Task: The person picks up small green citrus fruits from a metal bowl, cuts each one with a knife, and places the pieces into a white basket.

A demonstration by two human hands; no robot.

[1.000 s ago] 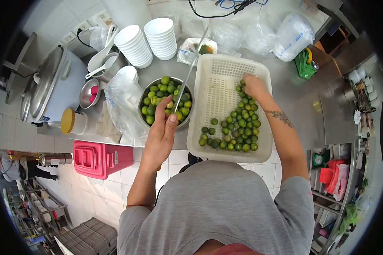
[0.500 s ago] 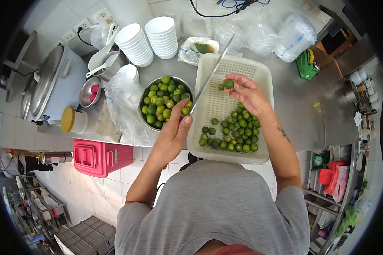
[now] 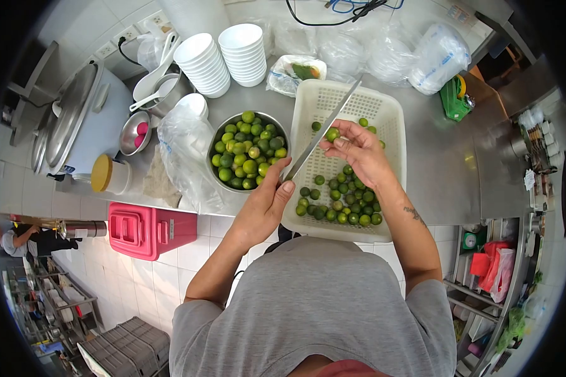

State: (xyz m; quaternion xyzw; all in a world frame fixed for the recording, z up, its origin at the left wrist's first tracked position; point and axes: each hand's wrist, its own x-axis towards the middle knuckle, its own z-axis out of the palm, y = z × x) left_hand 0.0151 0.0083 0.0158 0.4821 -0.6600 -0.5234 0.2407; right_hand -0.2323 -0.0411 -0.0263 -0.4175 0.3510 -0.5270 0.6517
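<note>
My left hand (image 3: 261, 212) is closed round the handle end of a long knife (image 3: 326, 127), its blade slanting up and away over the basket. Between the fingertips of my right hand (image 3: 363, 156) is a small green lime (image 3: 332, 134), right at the blade's edge. Below both hands stands a white perforated plastic basket (image 3: 309, 107). Many loose limes (image 3: 349, 202) lie in its near end, with several more scattered at its far end. Left of the basket, beside my left hand, a metal bowl (image 3: 212, 168) is heaped with limes (image 3: 248, 147).
Stacked white bowls (image 3: 242, 56) and a plastic bag (image 3: 188, 151) stand left on the steel counter. Bagged items (image 3: 390, 53) line the back. A yellow-lidded jar (image 3: 104, 174) sits near the front edge, above a pink bin (image 3: 148, 232). A person (image 3: 19, 239) is far left.
My right hand has come down and left, bringing a lime against the knife blade. The knife has shifted slightly right. Limes at the basket's far end now show.
</note>
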